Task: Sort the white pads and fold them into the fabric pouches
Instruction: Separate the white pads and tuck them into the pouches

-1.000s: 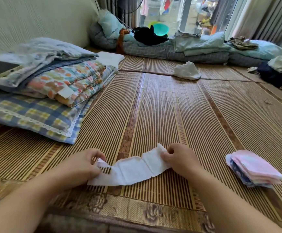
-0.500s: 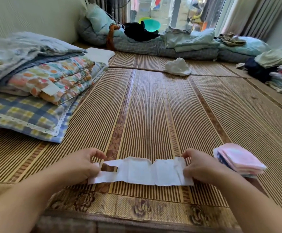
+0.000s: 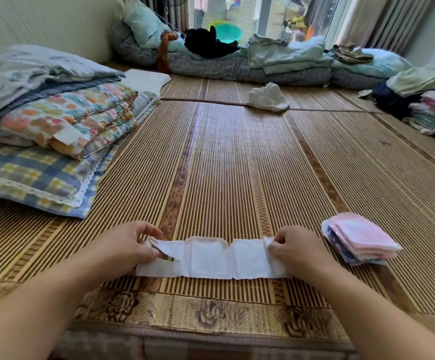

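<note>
A long white pad [image 3: 211, 258] lies stretched flat across the bamboo mat [image 3: 224, 165] near its front edge. My left hand [image 3: 125, 246] pinches its left end, where a flap is lifted and a dark gap shows. My right hand [image 3: 295, 249] pinches its right end. A stack of pink and patterned fabric pouches [image 3: 359, 241] sits just right of my right hand, apart from it. A crumpled white cloth [image 3: 267, 97] lies far back on the mat.
Folded quilts and a plaid pillow [image 3: 42, 141] are piled on the left. Bedding and clothes [image 3: 263, 61] line the far end by the window. More folded fabric [image 3: 434, 110] is heaped at the far right.
The pad went from a slack, tilted strip to one pulled straight and flat; my right hand moved right and toward me, drawing its end out. The camera tilted slightly.
</note>
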`<state>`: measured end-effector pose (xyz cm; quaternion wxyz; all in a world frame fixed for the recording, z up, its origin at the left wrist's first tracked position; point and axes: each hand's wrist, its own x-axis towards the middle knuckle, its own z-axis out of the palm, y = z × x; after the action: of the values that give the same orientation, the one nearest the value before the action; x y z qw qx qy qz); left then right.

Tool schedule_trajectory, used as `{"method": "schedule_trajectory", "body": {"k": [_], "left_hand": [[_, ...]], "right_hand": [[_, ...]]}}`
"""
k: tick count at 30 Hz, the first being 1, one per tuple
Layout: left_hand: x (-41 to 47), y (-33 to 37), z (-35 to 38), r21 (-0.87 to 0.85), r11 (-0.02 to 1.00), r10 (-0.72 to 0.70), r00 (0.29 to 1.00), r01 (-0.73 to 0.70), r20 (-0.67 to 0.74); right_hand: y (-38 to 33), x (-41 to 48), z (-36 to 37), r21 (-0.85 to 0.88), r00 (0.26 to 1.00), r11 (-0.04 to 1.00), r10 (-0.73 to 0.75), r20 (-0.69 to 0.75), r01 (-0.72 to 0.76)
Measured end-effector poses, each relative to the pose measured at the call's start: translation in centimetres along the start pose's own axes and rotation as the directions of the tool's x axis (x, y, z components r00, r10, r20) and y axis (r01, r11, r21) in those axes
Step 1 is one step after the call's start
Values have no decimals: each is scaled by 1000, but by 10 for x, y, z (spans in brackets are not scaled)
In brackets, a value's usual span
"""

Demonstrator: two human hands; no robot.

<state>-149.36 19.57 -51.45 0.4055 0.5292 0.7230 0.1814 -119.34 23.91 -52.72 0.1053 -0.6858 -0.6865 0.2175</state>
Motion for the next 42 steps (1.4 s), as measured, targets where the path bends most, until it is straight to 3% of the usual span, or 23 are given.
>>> {"method": "schedule_trajectory", "body": {"k": [5, 11, 18, 24, 30, 33, 37, 42], "left_hand": [[-1, -2, -11, -97, 995, -18, 1000, 16, -18], [-3, 4, -10, -212, 977, 12, 1000, -9, 14], [-5, 23, 0, -244, 968, 75, 994, -56, 73], [-7, 44, 21, -180, 977, 136, 985, -115, 109], [0, 61, 48, -45, 974, 224, 969, -221, 100], [2, 67, 61, 25, 961, 270, 955, -275, 119], [10, 70, 77, 117, 955, 260, 960, -271, 101], [14, 68, 86, 354, 880, 334, 943, -317, 13]], "right_hand": [[13, -4, -29, 428, 988, 890, 147, 54, -156], [1, -4, -35, 621, 977, 759, 91, 195, -194], [-28, -2, -11, 538, 971, 828, 35, 237, -161], [-36, -1, -3, 490, 932, 850, 1, 362, -192], [-32, -2, -3, 470, 920, 864, -21, 392, -181], [-30, -4, -1, 431, 937, 896, -59, 343, -102], [-31, -7, 13, 202, 980, 976, -117, 162, 83], [-36, -13, 26, 53, 982, 984, -174, 71, 171]]}}
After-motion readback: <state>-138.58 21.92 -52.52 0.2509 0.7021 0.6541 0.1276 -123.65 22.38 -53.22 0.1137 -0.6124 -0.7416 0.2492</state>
